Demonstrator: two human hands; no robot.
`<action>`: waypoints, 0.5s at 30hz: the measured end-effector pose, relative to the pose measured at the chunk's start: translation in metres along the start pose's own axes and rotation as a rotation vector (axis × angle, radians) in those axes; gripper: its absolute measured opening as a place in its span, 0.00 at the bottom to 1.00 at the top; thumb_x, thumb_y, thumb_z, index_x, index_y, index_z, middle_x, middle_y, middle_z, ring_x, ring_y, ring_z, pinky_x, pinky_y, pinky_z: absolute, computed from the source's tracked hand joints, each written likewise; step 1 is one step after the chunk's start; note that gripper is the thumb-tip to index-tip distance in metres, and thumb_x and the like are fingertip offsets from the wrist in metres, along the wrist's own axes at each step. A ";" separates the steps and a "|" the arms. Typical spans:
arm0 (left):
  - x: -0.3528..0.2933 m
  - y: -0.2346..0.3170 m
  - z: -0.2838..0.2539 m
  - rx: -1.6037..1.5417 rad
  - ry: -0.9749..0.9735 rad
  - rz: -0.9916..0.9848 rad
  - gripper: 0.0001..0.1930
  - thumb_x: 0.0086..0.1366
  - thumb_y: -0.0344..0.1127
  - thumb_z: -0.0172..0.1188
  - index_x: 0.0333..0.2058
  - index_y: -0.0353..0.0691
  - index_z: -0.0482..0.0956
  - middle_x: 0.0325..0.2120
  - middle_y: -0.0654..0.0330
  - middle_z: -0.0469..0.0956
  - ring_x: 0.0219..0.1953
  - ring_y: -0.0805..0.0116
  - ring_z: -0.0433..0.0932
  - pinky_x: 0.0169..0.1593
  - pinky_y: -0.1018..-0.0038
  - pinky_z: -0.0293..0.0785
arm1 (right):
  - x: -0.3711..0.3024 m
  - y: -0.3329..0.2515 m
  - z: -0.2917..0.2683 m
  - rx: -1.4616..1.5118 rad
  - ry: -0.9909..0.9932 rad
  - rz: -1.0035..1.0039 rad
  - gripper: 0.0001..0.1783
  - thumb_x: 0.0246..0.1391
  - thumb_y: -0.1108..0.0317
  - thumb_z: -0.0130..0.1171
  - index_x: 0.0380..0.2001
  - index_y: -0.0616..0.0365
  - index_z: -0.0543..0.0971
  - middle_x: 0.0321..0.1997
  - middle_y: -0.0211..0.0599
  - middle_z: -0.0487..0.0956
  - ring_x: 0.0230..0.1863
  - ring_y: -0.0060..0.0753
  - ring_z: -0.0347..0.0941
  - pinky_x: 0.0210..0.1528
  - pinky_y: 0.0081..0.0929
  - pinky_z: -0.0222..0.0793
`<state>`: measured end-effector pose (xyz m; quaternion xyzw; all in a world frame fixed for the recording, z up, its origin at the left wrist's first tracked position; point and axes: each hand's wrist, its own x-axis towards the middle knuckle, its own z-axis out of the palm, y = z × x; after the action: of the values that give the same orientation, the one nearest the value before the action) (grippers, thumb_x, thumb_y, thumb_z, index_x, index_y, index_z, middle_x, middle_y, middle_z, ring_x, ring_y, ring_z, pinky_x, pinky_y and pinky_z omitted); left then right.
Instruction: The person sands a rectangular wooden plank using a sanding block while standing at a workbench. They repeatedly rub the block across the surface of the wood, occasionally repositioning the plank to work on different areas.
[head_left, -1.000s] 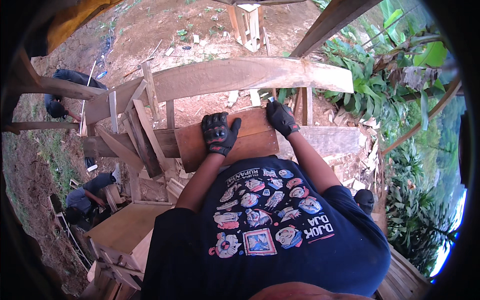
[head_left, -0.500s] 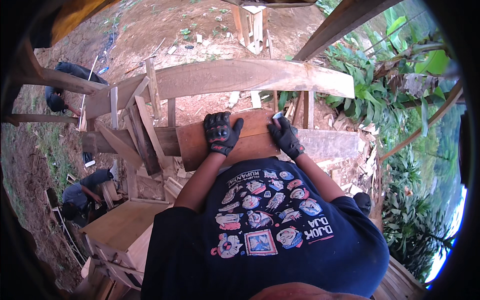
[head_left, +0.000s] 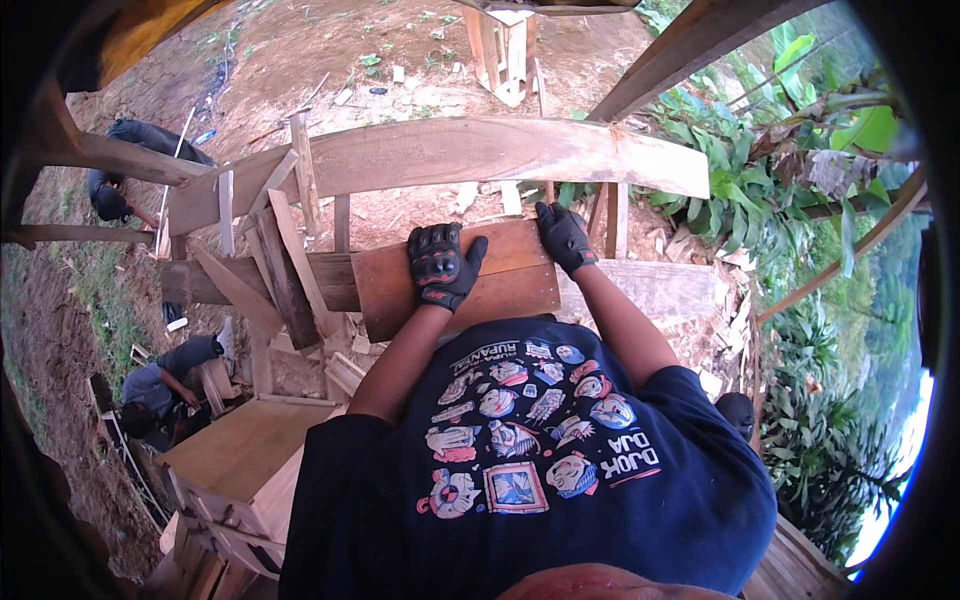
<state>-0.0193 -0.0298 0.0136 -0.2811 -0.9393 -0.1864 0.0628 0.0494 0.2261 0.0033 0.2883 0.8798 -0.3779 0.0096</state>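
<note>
A reddish-brown wooden board (head_left: 510,258) with a seam along it lies across a long, weathered plank (head_left: 640,285) in front of me. My left hand (head_left: 440,268), in a black glove with red marks, presses on the board. Its fingers hook over the far edge and its thumb sticks out to the right. At the board's far right corner is my right hand (head_left: 565,240), gloved the same way. Its fingers are bent together against the right edge, and anything inside them is hidden.
A long curved beam (head_left: 480,155) spans beyond the board. Several wood offcuts (head_left: 290,260) lean at the left. A light wooden cabinet (head_left: 245,450) stands near left. Two people (head_left: 165,385) (head_left: 150,165) crouch at the left. Plants (head_left: 720,190) grow on the right.
My right hand has shifted away from me along the board's right edge, up to the far corner. A small pale piece seen at its fingertips before is now out of sight. The left hand stays put.
</note>
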 end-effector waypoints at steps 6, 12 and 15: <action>0.000 0.001 -0.002 0.006 0.046 0.019 0.25 0.66 0.59 0.68 0.45 0.41 0.86 0.41 0.50 0.85 0.48 0.48 0.81 0.64 0.48 0.70 | -0.044 0.014 0.010 0.018 0.105 -0.001 0.30 0.76 0.43 0.52 0.38 0.62 0.85 0.36 0.61 0.86 0.43 0.72 0.82 0.46 0.60 0.75; 0.007 0.000 0.003 0.014 0.034 0.012 0.25 0.67 0.60 0.67 0.44 0.41 0.86 0.40 0.51 0.85 0.48 0.48 0.81 0.64 0.49 0.69 | -0.028 -0.009 0.004 -0.134 0.083 0.036 0.31 0.76 0.42 0.49 0.44 0.61 0.85 0.42 0.66 0.86 0.48 0.74 0.81 0.52 0.65 0.74; 0.016 0.000 0.004 -0.005 -0.035 -0.012 0.25 0.67 0.60 0.66 0.44 0.41 0.87 0.39 0.51 0.85 0.47 0.49 0.81 0.62 0.50 0.70 | -0.001 -0.022 -0.005 -0.184 0.083 -0.155 0.30 0.75 0.42 0.49 0.43 0.61 0.85 0.42 0.67 0.85 0.49 0.75 0.81 0.52 0.65 0.74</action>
<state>-0.0327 -0.0198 0.0133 -0.2789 -0.9414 -0.1842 0.0448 0.0398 0.2171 0.0213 0.2327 0.9300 -0.2829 -0.0298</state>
